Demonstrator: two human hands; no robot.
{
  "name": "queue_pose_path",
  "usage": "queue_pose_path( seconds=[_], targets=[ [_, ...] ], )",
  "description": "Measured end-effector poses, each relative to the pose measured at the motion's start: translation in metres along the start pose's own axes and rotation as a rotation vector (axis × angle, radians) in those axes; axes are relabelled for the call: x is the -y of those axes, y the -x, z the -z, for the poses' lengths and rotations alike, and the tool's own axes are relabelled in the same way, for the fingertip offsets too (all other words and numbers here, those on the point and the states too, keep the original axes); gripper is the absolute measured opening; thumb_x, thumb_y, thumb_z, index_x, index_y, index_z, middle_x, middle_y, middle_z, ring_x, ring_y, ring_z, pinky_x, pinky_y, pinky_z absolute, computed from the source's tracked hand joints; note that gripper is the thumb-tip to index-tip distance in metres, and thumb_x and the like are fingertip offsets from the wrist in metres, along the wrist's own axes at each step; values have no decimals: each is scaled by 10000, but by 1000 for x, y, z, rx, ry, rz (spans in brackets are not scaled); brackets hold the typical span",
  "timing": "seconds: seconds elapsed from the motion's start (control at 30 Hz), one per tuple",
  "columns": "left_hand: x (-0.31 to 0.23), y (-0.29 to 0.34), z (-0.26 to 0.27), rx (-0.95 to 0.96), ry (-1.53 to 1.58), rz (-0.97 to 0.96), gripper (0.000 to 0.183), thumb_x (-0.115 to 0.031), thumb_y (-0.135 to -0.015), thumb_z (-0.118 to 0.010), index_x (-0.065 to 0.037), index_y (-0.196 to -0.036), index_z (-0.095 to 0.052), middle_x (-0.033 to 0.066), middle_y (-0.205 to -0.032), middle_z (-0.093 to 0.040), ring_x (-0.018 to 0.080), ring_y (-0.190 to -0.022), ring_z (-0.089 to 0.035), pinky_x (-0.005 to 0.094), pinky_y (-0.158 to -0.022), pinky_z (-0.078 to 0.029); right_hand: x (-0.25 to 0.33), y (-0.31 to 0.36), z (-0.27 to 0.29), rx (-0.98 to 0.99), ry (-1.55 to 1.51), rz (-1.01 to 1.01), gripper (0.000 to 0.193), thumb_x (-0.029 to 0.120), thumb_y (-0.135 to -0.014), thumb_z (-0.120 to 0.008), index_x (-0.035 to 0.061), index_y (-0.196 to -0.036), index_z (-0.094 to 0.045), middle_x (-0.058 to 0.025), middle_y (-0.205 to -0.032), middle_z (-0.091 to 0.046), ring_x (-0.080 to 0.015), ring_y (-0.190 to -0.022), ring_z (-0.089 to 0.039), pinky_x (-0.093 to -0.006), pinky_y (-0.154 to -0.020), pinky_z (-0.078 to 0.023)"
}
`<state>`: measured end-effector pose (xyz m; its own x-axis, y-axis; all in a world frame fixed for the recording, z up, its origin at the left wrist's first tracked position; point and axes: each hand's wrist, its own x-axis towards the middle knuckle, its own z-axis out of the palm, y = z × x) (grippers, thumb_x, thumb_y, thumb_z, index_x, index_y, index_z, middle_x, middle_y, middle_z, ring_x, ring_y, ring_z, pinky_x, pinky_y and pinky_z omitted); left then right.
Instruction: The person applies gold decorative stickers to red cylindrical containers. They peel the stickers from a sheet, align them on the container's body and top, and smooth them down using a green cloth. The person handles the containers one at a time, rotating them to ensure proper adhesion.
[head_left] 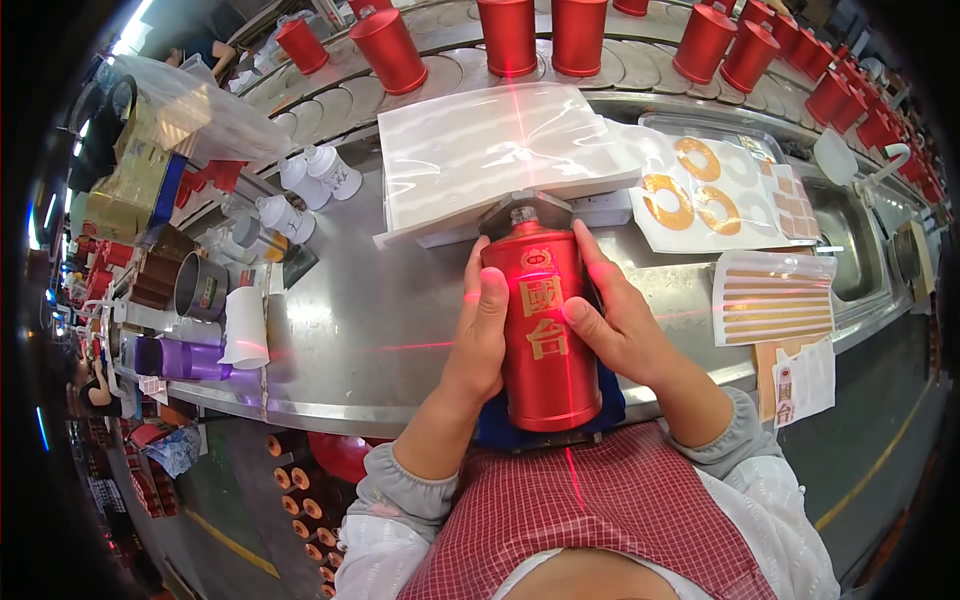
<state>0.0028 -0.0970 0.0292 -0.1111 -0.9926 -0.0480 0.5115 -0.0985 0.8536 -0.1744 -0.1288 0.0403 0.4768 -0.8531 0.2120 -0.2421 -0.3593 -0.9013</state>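
A shiny red metal-look bottle [552,385] with gold lettering lies on its back in front of my body, its narrow silver neck pointing away from me. My left hand [482,335] presses along its left side, the thumb near the front edge. From the right, my right hand [625,325] grips the other side, with its thumb tip against the gold lettering. Beneath the bottle shows a dark blue cloth [612,398], and a dark angular rest [495,212] sits around its neck. Red laser lines cross the bottle lengthwise and sideways.
Plastic-covered sheets [490,150] lie beyond the bottle on the steel table [350,300]. Gold ring stickers [700,200] and a striped sticker sheet [775,298] are at the right, near a sink [845,240]. White bottles [330,175] stand left. Red bottles [390,50] line a conveyor [455,75].
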Motion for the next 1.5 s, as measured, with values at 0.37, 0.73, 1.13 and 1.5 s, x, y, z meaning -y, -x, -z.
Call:
queue_pose_path(
  seconds=[0.37, 0.73, 1.13, 1.5],
  targets=[
    [-1, 4, -2, 1, -81, -54, 1017, -401, -898, -649, 2, -1488, 75, 176, -1429, -342, 231, -1286, -416, 359, -1061, -357, -13, 8, 0, 35, -141, -61, 984, 518, -870, -613, -78, -1478, -119, -331, -1349, -411, -386, -1286, -414, -414, -1068, -326],
    [0, 3, 1, -4, -129, -35, 1054, -340, -872, -696, 2, -1486, 90, 181, -1434, -338, 238, -1287, -419, 369, -1067, -352, -16, 9, 1, 64, -164, -71, 1046, 501, -824, -682, -78, -1479, -108, -337, -1353, -405, -387, -1283, -422, -405, -1057, -347],
    [2, 0, 3, -13, -121, -67, 968, -401, -914, -625, 8, -1489, 38, 163, -1413, -375, 213, -1265, -431, 357, -1059, -354, -8, 6, 2, 76, -308, -109, 936, 381, -883, -663, -60, -1488, -101, -278, -1465, -321, -308, -1365, -342, -361, -1101, -291],
    [10, 17, -1, 10, -234, -145, 1031, -385, -886, -666, 26, -1489, 62, 179, -1433, -340, 236, -1278, -430, 360, -1054, -370, -11, 6, 2, 74, -287, -84, 966, 403, -865, -682, -41, -1495, -100, -266, -1443, -366, -295, -1335, -392, -360, -1087, -321]
  ],
)
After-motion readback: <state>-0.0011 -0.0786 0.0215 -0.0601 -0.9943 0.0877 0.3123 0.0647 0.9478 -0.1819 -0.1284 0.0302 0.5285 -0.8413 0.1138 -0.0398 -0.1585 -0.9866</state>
